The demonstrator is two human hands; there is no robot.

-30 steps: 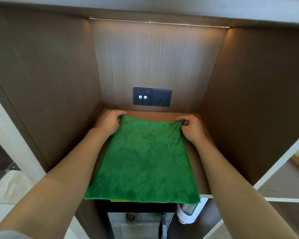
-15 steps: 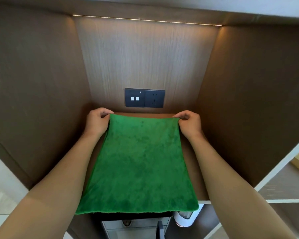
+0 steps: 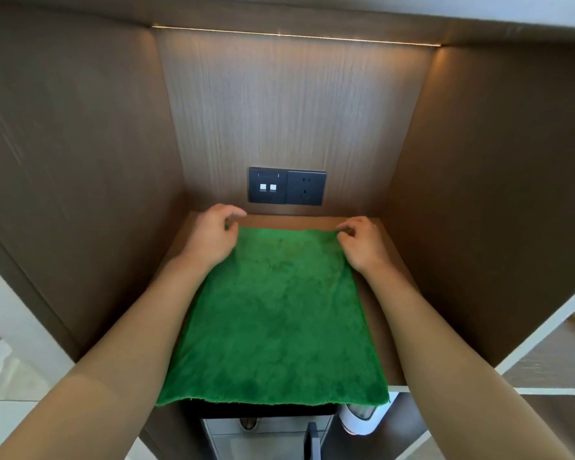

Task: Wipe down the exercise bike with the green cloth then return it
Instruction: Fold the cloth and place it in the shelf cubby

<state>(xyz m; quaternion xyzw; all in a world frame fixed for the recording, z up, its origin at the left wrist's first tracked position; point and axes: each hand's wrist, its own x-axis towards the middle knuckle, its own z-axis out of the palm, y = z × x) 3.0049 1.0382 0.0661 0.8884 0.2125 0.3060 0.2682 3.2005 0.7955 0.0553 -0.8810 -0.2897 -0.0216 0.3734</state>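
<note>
The green cloth (image 3: 276,313) lies spread flat on the wooden shelf (image 3: 382,330) of a niche, its near edge hanging a little over the shelf front. My left hand (image 3: 213,239) hovers over the cloth's far left corner with loosely curled fingers, and it hides that corner. At the far right corner is my right hand (image 3: 362,244), fingers loosely curled, fingertips just at the cloth's edge. Neither hand visibly grips the cloth. The exercise bike is out of view.
Wood panels close the niche on the left, right and back. A dark socket plate (image 3: 287,186) sits on the back wall just above the shelf. Below the shelf front are a dark appliance (image 3: 263,426) and a white container (image 3: 362,419). Lower shelves (image 3: 551,366) lie to the right.
Both hands pinched the cloth's far corners and drew it toward the back wall. Now the cloth lies flat and the fingers have loosened off the corners.
</note>
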